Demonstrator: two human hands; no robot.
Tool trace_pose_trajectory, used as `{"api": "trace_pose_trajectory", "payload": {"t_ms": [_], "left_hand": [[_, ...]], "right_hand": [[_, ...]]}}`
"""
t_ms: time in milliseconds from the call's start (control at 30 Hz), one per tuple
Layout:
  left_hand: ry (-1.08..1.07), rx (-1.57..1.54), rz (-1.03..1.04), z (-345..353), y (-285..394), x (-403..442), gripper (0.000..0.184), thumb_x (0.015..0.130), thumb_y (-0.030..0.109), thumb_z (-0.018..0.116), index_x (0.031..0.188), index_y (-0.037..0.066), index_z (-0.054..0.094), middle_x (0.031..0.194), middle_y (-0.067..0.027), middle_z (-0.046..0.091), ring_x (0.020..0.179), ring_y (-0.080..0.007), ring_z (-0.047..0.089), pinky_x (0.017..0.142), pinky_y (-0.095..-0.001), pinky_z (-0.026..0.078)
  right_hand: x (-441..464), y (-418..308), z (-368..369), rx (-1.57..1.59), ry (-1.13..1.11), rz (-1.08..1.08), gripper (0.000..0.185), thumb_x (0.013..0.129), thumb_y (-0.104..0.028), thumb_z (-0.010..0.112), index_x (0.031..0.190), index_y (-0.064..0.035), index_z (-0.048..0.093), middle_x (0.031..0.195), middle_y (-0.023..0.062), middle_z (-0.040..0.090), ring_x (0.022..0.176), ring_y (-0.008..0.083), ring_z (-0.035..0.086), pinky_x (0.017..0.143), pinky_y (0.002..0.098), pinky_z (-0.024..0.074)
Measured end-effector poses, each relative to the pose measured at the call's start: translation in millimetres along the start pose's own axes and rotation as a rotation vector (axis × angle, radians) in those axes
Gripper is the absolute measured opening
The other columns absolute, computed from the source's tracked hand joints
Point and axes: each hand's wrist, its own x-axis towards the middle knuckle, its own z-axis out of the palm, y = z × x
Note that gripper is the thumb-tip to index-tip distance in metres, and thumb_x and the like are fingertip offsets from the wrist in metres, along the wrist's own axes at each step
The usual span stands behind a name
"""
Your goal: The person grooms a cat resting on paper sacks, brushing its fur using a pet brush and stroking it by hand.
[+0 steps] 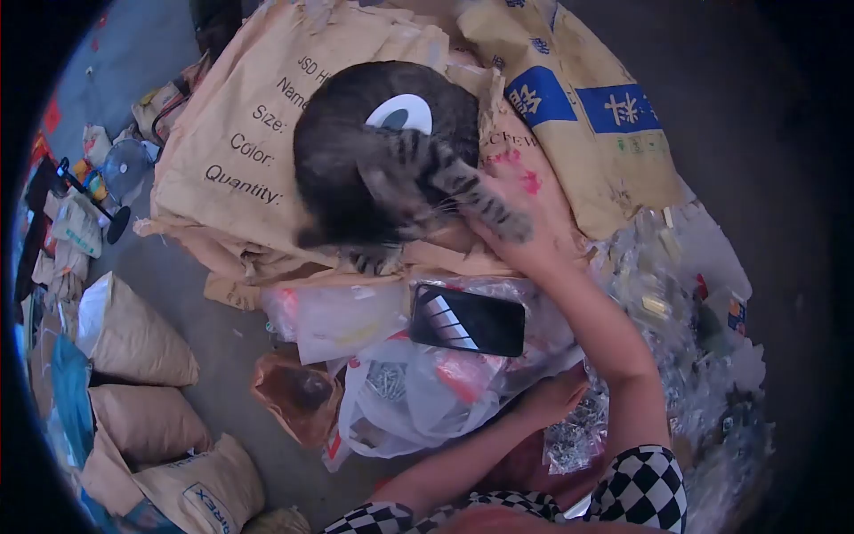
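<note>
Cat (378,165) rests a foreleg (480,198) across the outstretched right hand (541,222), whose grip's closure I cannot tell.

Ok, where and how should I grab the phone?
Probably by its two long edges near the end on the view's right, coming from the near side. The phone lies face up across plastic bags, so an edge pinch spares the glossy screen. The cat is beyond its far edge; the left hand is on the near side.
</note>
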Motion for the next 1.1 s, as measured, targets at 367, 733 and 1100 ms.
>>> {"api": "trace_pose_trajectory", "payload": {"t_ms": [367,733,1100], "left_hand": [[0.083,-0.015,0.034,3.3,-2.4,0.2,0.021,0.091,0.015,0.056,0.111,0.009,0.058,0.104,-0.0158,0.063,0.083,-0.0344,0.064,0.069,-0.0422,0.054],[0.029,0.035,-0.019,-8.6,8.6,1.5,0.013,0.087,0.017,0.056,0.091,0.006,0.061,0.091,-0.0184,0.063,0.084,-0.038,0.062,0.072,-0.047,0.049],[0.092,0.105,0.063,-17.6,15.6,1.2,0.012,0.083,0.015,0.065,0.092,0.008,0.069,0.083,-0.0122,0.068,0.076,-0.0306,0.067,0.067,-0.0422,0.054]], "right_hand": [[-18.5,-12.6,-24.7,-0.165,0.047,-0.015,0.046,0.084,-0.019,0.066,0.128,-0.0106,0.054,0.085,0.0172,0.062,0.078,0.035,0.061,0.069,0.0441,0.0477],[-54.9,11.1,-55.4,0.282,0.267,0.354,0.033,0.093,-0.023,0.06,0.12,-0.0035,0.058,0.086,0.0136,0.067,0.071,0.02,0.065,0.067,0.031,0.0481],[-120.3,-0.9,-130.5,1.039,0.434,0.738,0.037,0.097,-0.031,0.051,0.106,0.0041,0.059,0.092,0.0176,0.069,0.079,0.0209,0.069,0.071,0.0297,0.055]]}}
